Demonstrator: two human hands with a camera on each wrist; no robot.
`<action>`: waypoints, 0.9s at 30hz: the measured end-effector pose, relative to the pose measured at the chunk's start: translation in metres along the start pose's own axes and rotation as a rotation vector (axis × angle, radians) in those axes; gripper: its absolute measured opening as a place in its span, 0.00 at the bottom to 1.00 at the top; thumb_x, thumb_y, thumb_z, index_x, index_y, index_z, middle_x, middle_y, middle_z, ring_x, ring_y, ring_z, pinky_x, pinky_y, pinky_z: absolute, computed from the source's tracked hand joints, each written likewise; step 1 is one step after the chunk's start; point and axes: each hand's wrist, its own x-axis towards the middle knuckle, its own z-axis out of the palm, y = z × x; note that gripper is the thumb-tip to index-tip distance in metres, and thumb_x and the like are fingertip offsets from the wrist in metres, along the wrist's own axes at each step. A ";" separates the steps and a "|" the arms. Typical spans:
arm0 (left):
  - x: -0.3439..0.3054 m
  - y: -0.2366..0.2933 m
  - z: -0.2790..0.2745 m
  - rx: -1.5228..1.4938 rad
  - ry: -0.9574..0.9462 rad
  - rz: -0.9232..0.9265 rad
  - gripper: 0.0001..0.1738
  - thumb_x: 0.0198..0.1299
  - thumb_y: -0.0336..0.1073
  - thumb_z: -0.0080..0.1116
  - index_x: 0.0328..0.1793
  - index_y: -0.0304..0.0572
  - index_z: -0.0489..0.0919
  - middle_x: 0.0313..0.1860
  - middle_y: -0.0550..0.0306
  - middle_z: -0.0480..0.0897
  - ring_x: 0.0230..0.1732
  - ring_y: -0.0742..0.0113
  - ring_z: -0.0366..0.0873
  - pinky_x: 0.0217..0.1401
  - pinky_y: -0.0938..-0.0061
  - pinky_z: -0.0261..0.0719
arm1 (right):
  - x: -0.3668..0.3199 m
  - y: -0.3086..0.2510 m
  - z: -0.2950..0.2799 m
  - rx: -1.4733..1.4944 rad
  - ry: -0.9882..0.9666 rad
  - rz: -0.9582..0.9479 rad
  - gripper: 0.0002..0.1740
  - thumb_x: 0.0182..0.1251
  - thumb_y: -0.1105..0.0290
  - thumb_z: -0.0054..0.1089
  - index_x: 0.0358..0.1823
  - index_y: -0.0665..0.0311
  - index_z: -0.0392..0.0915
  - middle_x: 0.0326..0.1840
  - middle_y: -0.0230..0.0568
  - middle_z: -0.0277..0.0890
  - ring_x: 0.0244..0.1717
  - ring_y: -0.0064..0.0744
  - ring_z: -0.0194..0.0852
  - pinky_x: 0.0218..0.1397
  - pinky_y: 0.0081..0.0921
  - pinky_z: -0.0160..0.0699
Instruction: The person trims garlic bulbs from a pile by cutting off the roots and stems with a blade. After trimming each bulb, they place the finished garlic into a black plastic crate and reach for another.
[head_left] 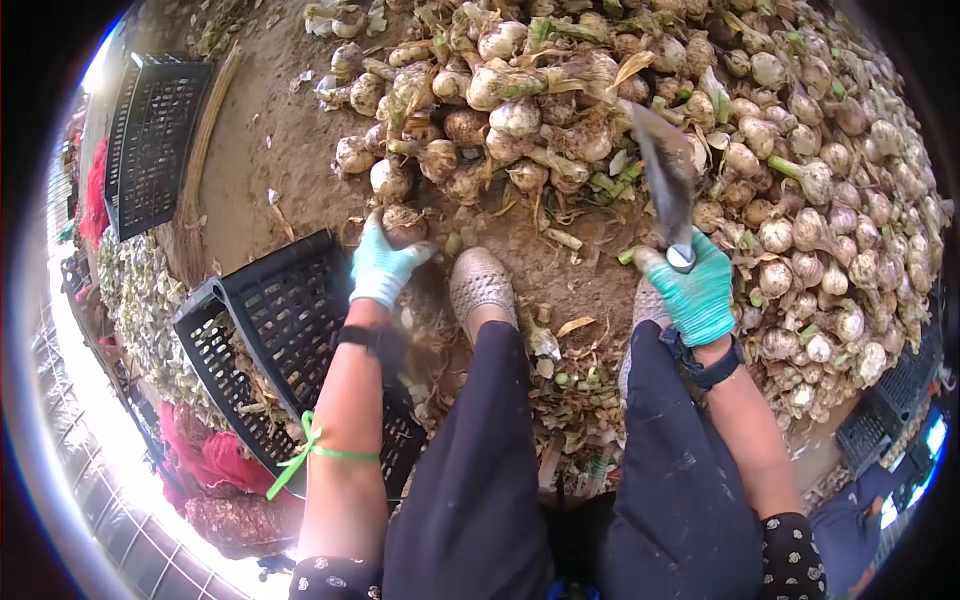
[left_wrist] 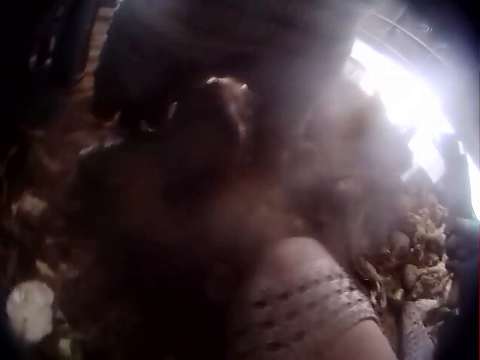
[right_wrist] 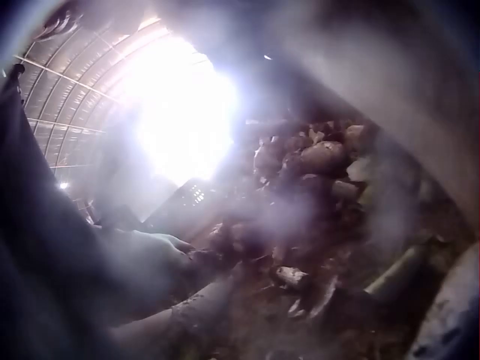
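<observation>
In the head view my left hand point(head_left: 383, 268), in a teal glove, reaches down to the soil with thumb and fingers spread apart. Right at its fingertips lies a garlic bulb point(head_left: 403, 225). My right hand point(head_left: 697, 290), gloved in green, grips a knife point(head_left: 668, 170) by its handle, the broad blade pointing away from me. The blade overlaps the edge of a large heap of garlic point(head_left: 590, 90) with stalks still on many bulbs. Both wrist views are hazy; the left one is mostly dark, and neither shows its hand's grip clearly.
A black plastic crate point(head_left: 290, 310) lies tilted beside my left forearm, with dry scraps in it. Another crate point(head_left: 160, 140) stands farther left. My shoe point(head_left: 482, 285) is between the hands, with cut stalks and husks point(head_left: 575, 400) on the ground between my legs.
</observation>
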 end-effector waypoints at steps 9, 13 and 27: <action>-0.045 0.045 0.007 -0.632 -0.396 0.273 0.34 0.41 0.34 0.67 0.56 0.32 0.66 0.43 0.53 0.78 0.41 0.72 0.76 0.44 0.77 0.77 | -0.011 -0.033 0.024 -0.545 -0.205 -0.693 0.21 0.38 0.70 0.64 0.39 0.62 0.73 0.32 0.44 0.73 0.28 0.43 0.73 0.29 0.34 0.72; -0.072 0.088 0.005 -0.457 -0.392 0.605 0.33 0.44 0.35 0.64 0.56 0.32 0.65 0.43 0.53 0.76 0.43 0.70 0.75 0.46 0.78 0.74 | -0.020 -0.051 0.025 -0.830 -0.295 -0.769 0.13 0.42 0.70 0.56 0.32 0.63 0.70 0.25 0.41 0.68 0.27 0.39 0.72 0.27 0.33 0.70; -0.098 0.121 0.017 -0.287 -0.407 0.713 0.24 0.46 0.36 0.60 0.51 0.36 0.71 0.42 0.55 0.78 0.44 0.69 0.75 0.50 0.75 0.71 | -0.013 0.000 0.002 -0.619 -0.188 -0.756 0.21 0.36 0.70 0.61 0.37 0.62 0.69 0.29 0.41 0.68 0.32 0.42 0.71 0.34 0.34 0.69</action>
